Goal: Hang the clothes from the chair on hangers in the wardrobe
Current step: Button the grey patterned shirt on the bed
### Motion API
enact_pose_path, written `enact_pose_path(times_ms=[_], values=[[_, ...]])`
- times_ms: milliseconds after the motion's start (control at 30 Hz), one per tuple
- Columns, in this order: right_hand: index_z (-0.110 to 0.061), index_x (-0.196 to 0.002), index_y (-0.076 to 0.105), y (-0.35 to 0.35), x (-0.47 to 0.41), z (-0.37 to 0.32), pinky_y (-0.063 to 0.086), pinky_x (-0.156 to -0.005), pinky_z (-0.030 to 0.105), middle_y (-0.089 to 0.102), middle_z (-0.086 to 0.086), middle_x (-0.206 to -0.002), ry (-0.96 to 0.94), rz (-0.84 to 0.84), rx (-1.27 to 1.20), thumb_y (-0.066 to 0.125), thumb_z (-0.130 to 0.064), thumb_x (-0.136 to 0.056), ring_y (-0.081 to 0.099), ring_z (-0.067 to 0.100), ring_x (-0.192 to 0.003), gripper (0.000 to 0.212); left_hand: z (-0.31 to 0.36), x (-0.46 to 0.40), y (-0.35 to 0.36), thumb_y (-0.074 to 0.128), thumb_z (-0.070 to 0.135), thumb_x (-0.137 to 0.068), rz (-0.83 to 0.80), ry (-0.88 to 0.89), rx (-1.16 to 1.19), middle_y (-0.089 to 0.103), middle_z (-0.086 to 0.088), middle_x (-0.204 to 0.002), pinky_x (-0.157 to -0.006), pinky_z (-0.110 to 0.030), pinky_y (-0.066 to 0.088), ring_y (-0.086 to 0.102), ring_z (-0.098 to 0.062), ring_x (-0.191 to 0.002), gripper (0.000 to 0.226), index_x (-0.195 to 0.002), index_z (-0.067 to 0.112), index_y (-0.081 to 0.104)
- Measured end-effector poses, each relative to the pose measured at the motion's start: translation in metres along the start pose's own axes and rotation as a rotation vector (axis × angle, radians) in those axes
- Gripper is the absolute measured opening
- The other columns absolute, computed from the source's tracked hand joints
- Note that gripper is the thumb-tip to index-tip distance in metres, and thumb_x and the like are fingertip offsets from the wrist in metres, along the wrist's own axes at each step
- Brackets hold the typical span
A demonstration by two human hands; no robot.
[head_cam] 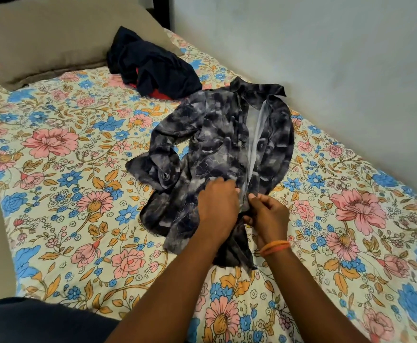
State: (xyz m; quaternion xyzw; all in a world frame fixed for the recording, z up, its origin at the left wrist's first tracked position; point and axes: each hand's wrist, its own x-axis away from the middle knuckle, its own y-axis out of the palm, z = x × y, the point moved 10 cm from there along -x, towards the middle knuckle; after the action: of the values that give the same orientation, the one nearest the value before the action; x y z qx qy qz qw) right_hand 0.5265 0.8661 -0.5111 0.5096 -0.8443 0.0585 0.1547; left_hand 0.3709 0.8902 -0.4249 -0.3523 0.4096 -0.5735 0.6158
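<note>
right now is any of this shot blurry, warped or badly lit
Head view: even soft light, no glare; the shirt casts only faint shadow on the floral bedsheet; wide-angle bending curves the wall edge; corners soften, while both hands stay sharp.

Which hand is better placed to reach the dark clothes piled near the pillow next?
Probably the left hand. The dark pile lies up and left of the patterned shirt, on that hand's side; the right hand would have to cross over.
</note>
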Motion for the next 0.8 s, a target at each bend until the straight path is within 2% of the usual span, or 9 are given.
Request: enact_pose_path(times_ms=[100, 167, 233, 267, 333, 400, 467, 567, 800], values=[[-0.005, -0.093, 0.073, -0.010, 0.004, -0.005, 0.059, -0.052, 0.033, 0.074, 0.012, -0.084, -0.081, 0.077, 0.045, 0.076, -0.011, -0.085, 0.072, 0.024, -0.070, 0.011, 0.005, -0.008, 0.005, 0.053, 0.019, -0.101, -0.015, 0.020, -0.100, 0.058, -0.009, -0.110, -0.075, -0.038, 0.050, 0.059, -0.028, -0.101, 0.017, -0.107, 0.012, 0.067], [-0.008, -0.091, 0.073, -0.012, 0.002, -0.010, 0.060, -0.053, 0.036, 0.073, 0.009, -0.082, -0.154, 0.113, 0.128, 0.076, -0.013, -0.085, 0.071, 0.024, -0.069, 0.008, 0.015, -0.010, 0.013, 0.053, 0.011, -0.098, -0.059, 0.085, -0.188, 0.058, -0.011, -0.113, -0.079, -0.039, 0.050, 0.058, -0.030, -0.103, 0.017, -0.108, 0.008, 0.066], [-0.011, -0.089, 0.074, -0.008, 0.002, -0.017, 0.061, -0.064, 0.037, 0.073, 0.005, -0.082, -0.258, 0.121, 0.250, 0.075, -0.014, -0.085, 0.069, 0.021, -0.071, 0.006, 0.018, -0.011, 0.017, 0.052, 0.012, -0.097, -0.102, 0.082, -0.169, 0.057, -0.013, -0.115, -0.085, -0.043, 0.049, 0.057, -0.033, -0.106, 0.017, -0.108, 0.007, 0.065], [-0.011, -0.089, 0.073, -0.005, 0.004, -0.020, 0.059, -0.069, 0.033, 0.072, 0.003, -0.083, -0.312, 0.117, 0.309, 0.074, -0.013, -0.085, 0.067, 0.016, -0.072, 0.004, 0.014, -0.013, 0.018, 0.052, 0.017, -0.097, -0.103, 0.043, -0.104, 0.058, -0.013, -0.112, -0.086, -0.044, 0.048, 0.057, -0.033, -0.105, 0.016, -0.102, 0.008, 0.065], [-0.011, -0.090, 0.071, 0.003, 0.012, -0.029, 0.052, -0.068, 0.019, 0.070, 0.003, -0.086, -0.445, 0.101, 0.416, 0.071, -0.009, -0.087, 0.062, 0.009, -0.074, 0.004, -0.002, -0.013, 0.023, 0.053, 0.024, -0.094, -0.099, -0.058, 0.116, 0.057, -0.006, -0.095, -0.083, -0.045, 0.047, 0.057, -0.028, -0.097, 0.021, -0.074, 0.016, 0.056], [-0.011, -0.090, 0.070, 0.013, 0.023, -0.035, 0.046, -0.066, 0.018, 0.067, 0.001, -0.086, -0.574, 0.069, 0.501, 0.068, -0.009, -0.089, 0.059, 0.005, -0.075, 0.003, -0.017, -0.004, 0.034, 0.054, 0.029, -0.093, -0.117, -0.105, 0.323, 0.054, 0.004, -0.083, -0.083, -0.045, 0.046, 0.056, -0.020, -0.089, 0.032, -0.062, 0.025, 0.047], [-0.012, -0.090, 0.069, 0.021, 0.032, -0.035, 0.043, -0.065, 0.014, 0.064, -0.002, -0.085, -0.632, 0.032, 0.546, 0.067, -0.010, -0.090, 0.058, 0.002, -0.076, 0.003, -0.032, 0.008, 0.042, 0.054, 0.031, -0.095, -0.114, -0.137, 0.514, 0.055, 0.010, -0.086, -0.087, -0.044, 0.047, 0.056, -0.011, -0.084, 0.025, -0.071, 0.030, 0.055], [-0.013, -0.091, 0.069, 0.027, 0.043, -0.031, 0.045, -0.066, 0.016, 0.065, -0.004, -0.084, -0.642, -0.002, 0.543, 0.067, -0.011, -0.091, 0.059, 0.003, -0.076, 0.003, -0.047, 0.021, 0.047, 0.057, 0.027, -0.097, -0.079, -0.125, 0.649, 0.059, 0.008, -0.092, -0.083, -0.038, 0.051, 0.057, -0.004, -0.081, 0.014, -0.089, 0.022, 0.067], [-0.018, -0.093, 0.069, 0.026, 0.052, -0.034, 0.052, -0.068, 0.029, 0.068, -0.008, -0.081, -0.613, -0.011, 0.569, 0.067, -0.014, -0.092, 0.065, 0.008, -0.075, 0.004, -0.053, 0.032, 0.042, 0.054, 0.024, -0.098, -0.090, -0.147, 0.827, 0.065, 0.006, -0.098, -0.070, -0.016, 0.044, 0.061, -0.002, -0.085, 0.014, -0.095, 0.021, 0.068]])
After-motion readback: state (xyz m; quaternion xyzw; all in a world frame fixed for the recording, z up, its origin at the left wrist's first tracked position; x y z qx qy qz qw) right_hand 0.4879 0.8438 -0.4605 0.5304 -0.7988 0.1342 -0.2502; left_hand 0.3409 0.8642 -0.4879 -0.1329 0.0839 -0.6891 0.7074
